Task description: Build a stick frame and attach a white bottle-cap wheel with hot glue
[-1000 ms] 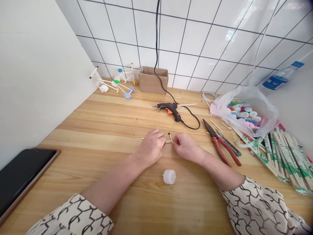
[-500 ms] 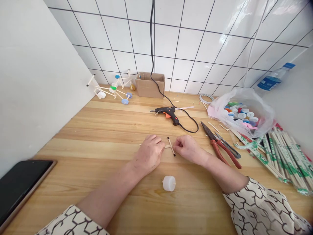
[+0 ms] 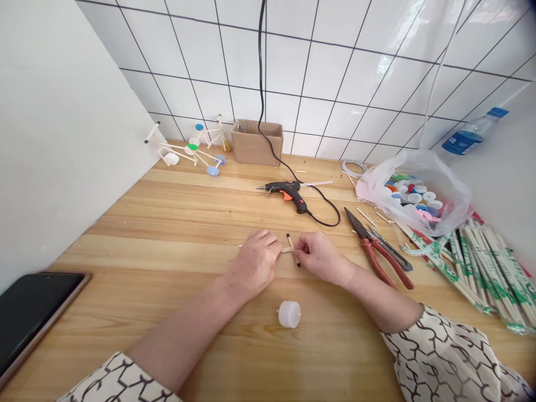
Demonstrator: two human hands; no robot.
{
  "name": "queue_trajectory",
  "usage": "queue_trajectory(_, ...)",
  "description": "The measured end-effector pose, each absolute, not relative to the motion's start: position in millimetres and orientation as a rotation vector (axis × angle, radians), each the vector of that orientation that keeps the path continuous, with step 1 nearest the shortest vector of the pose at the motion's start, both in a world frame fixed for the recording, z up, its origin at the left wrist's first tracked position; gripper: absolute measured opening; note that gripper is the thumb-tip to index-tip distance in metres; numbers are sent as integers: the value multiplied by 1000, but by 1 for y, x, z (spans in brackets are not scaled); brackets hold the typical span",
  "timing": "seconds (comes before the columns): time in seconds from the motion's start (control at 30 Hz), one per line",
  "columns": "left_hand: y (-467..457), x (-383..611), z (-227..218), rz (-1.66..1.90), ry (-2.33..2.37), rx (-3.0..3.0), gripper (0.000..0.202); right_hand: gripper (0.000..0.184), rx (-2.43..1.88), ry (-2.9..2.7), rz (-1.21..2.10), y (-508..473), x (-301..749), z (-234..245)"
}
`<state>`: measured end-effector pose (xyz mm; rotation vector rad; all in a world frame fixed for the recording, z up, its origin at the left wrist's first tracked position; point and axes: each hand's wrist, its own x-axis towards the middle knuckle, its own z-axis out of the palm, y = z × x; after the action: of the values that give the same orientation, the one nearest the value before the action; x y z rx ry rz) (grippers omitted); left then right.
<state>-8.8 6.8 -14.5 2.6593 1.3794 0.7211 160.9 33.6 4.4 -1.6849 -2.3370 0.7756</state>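
Under my left hand (image 3: 256,262) lies a wooden stick frame (image 3: 287,250); the fingers are bent over it, hiding most of it, and a thin stick end pokes out on the left. At the frame's right end is a short wooden crossbar (image 3: 290,242) with black tips. The fingertips of my right hand (image 3: 318,254) are pinched together at this crossbar, covering its middle. Nearer to me stands a white bottle cap piece (image 3: 289,314) with a thin stick through it, touched by neither hand.
A black glue gun (image 3: 287,191) lies beyond my hands. Red-handled pliers (image 3: 379,254) and small snips (image 3: 391,249) are to the right, near a bag of caps (image 3: 414,192) and wrapped chopsticks (image 3: 489,262). Stick-and-cap models (image 3: 192,148), a cardboard box (image 3: 257,143) and a phone (image 3: 37,307) sit left.
My right hand has shifted slightly left, its fingertips now over the crossbar instead of just beside it. My left hand stays in place on the frame. The view has tilted a little.
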Motion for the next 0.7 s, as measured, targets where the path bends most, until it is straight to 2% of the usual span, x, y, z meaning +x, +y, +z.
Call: queue_trajectory(0.7,8,-10,-16,703,1376,2645,25,15,-1712,-2350,723,28,156,2)
